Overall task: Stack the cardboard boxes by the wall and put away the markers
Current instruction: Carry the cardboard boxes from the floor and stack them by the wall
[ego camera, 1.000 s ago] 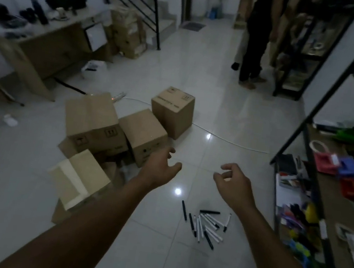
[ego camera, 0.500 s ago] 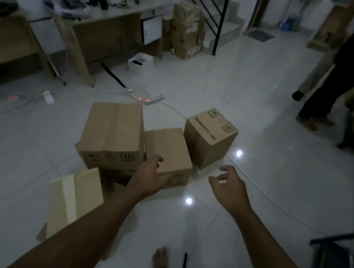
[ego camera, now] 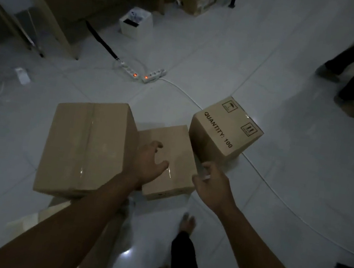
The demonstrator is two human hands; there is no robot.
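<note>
"QUANTITY: 100" printed in dark capitals along top face of right-hand cardboard box (ego camera: pixel 226 129), running diagonally from far-left corner toward near edge. Two small square handling symbols on same face: one near far corner, resembling umbrella; one near right corner, resembling pair of upward arrows. Faint small dark mark on near side of middle box (ego camera: pixel 168 155), too blurred to read. No legible print on large left box (ego camera: pixel 85 146).

Three closed brown boxes at mid-frame: large box (ego camera: pixel 85 146) left, small box (ego camera: pixel 167 162) centre, tilted printed box (ego camera: pixel 224 129) right.
</note>
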